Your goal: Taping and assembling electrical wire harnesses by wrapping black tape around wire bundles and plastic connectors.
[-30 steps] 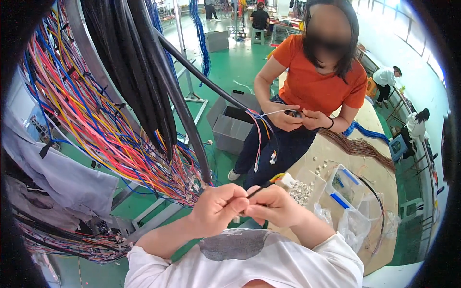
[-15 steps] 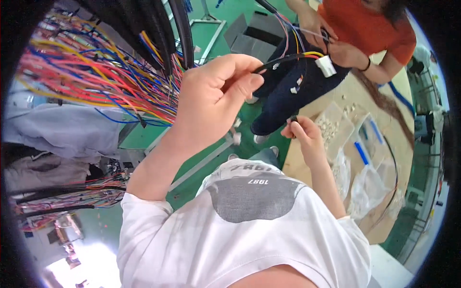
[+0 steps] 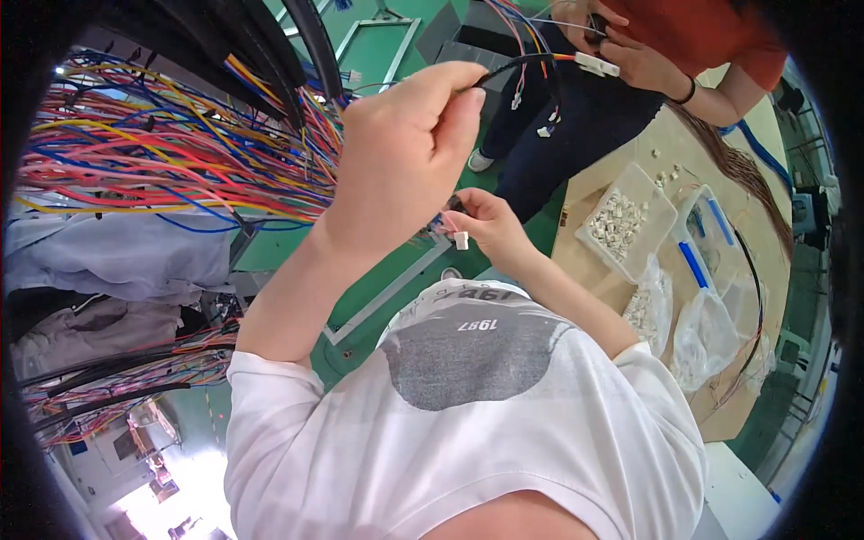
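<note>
My left hand [image 3: 402, 148] is raised high, pinching a black-sleeved cable [image 3: 517, 63] that ends in coloured wires and a white connector [image 3: 597, 64]. Lower down, my right hand [image 3: 487, 223] holds a small white connector housing [image 3: 461, 239] with a pink-tipped wire by its fingertips. A large loom of multicoloured wires [image 3: 162, 157] fans out to the left of both hands. A co-worker in an orange top stands opposite, their hands [image 3: 630, 45] on another wire bundle next to the white connector.
A wooden table [image 3: 630, 270] at right carries a tray of white connectors [image 3: 621, 220], plastic bags of parts [image 3: 706, 328] and blue pieces. Thick black cable bundles [image 3: 270, 45] hang overhead. Green floor [image 3: 378, 270] lies below. More wire bundles [image 3: 108, 378] lie at lower left.
The view has tilted down and closer. My left hand rose away from my right, drawing the black cable upward. My right hand stayed low with the small white connector.
</note>
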{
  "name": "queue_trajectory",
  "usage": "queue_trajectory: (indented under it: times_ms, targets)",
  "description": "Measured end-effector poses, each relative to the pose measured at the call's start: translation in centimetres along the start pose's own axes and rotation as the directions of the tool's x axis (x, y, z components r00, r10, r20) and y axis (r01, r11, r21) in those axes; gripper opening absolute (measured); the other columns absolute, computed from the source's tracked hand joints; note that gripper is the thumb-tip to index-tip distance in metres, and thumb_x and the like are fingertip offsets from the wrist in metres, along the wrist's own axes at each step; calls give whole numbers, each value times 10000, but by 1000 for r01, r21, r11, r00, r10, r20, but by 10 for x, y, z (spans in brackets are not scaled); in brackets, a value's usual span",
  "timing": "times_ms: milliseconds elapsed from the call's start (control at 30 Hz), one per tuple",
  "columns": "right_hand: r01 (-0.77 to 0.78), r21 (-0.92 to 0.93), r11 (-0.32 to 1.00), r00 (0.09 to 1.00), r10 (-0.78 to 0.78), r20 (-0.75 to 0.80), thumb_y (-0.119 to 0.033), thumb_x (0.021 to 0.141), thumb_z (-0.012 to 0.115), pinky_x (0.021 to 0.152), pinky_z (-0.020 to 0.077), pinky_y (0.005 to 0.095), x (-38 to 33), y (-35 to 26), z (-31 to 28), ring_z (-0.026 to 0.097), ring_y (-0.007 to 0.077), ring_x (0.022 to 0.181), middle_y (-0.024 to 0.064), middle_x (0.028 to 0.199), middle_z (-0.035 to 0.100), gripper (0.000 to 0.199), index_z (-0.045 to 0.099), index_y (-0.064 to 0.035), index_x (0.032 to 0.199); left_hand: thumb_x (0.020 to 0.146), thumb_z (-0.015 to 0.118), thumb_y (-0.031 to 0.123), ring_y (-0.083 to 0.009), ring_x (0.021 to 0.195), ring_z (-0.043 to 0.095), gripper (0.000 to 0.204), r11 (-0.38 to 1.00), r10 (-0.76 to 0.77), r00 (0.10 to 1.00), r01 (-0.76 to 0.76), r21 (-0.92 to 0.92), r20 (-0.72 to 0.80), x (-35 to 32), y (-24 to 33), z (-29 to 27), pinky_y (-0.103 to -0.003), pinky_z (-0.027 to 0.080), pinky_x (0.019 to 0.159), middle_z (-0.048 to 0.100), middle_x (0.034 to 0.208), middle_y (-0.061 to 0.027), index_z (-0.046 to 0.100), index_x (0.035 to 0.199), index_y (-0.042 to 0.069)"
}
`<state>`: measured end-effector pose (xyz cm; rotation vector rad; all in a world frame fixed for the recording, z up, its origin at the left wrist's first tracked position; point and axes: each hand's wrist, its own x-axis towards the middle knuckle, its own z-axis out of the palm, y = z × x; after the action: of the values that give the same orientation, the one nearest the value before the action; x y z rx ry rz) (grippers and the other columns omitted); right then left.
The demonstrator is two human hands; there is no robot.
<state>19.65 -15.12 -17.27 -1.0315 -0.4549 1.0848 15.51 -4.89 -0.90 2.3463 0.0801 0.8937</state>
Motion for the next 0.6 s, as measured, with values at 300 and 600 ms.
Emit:
queue_trajectory:
  times_ms: [300,600]
  targets:
    - [231,-452,861,955,-289,-62,-13,774,568,646,392,196,-58,-101,-14,498,60,729,11,780,538,98,513,-10,855,700,577,86,-277,774,542,120,945,250,869,-315,88,426,-28,-2,18,-360,414,725,557,782,-109,577,806,30]
    - [269,-298,916,960,-280,5,-154,829,540,560,405,220,-77,-151,-3,513,72,663,22,703,553,178,536,11,897,721,572,47,-267,578,543,63,925,-174,896,291,-245,409,-21,31,-4,-313,414,513,560,648,-131,587,756,-3]
